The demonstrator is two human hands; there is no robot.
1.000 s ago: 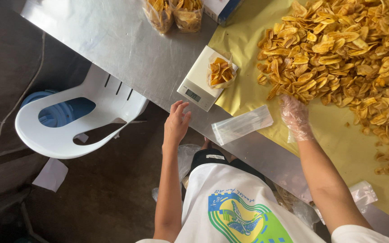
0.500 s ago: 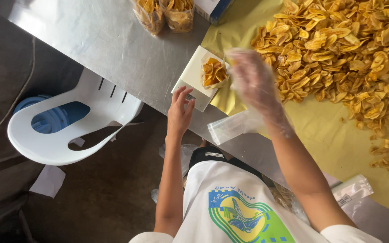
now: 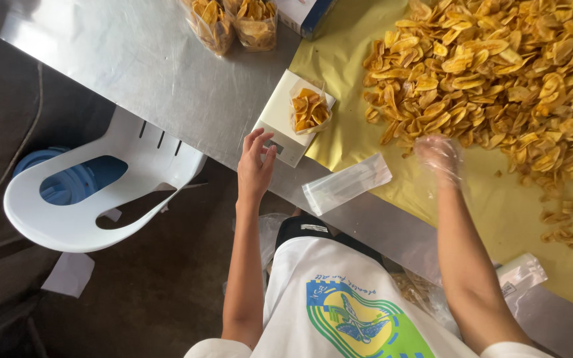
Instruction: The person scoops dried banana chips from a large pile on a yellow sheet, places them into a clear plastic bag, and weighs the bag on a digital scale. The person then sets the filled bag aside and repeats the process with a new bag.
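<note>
- left hand (image 3: 254, 166) bare, fingers loosely spread and holding nothing, fingertips at the near edge of a small white scale (image 3: 280, 126).
- on the scale, a small clear bag (image 3: 310, 109) standing open-topped, partly filled with yellow chips.
- right hand (image 3: 439, 156) in a thin clear glove, blurred, at the near edge of the chip pile (image 3: 499, 79); could not tell whether closed on chips or open.
- chip pile heaped loose on a sheet of yellow paper (image 3: 499, 205), spread over the right and far part of the steel bench (image 3: 134, 59).
- between the two hands, an empty clear flat bag (image 3: 346, 184) lying across the near edge of the yellow paper and the bare steel, touching neither hand.
- far on the bench, left of the paper, two filled clear bags of chips (image 3: 237, 23) side by side, well apart from both hands.
- just right of those, the corner of a white and blue box (image 3: 303, 13), cut off by the frame.
- a few stray chips (image 3: 562, 225) scattered on the paper near right, apart from the pile.
- another small clear packet (image 3: 518, 275) at the near right edge of the bench, beside the right forearm.
- left of the bench, on the dark floor, a white plastic chair (image 3: 101, 199) with a blue lid-like thing (image 3: 67, 182) showing through its seat opening.
- white shirt with a blue, green and yellow print (image 3: 359, 318) at the bottom of the view.
</note>
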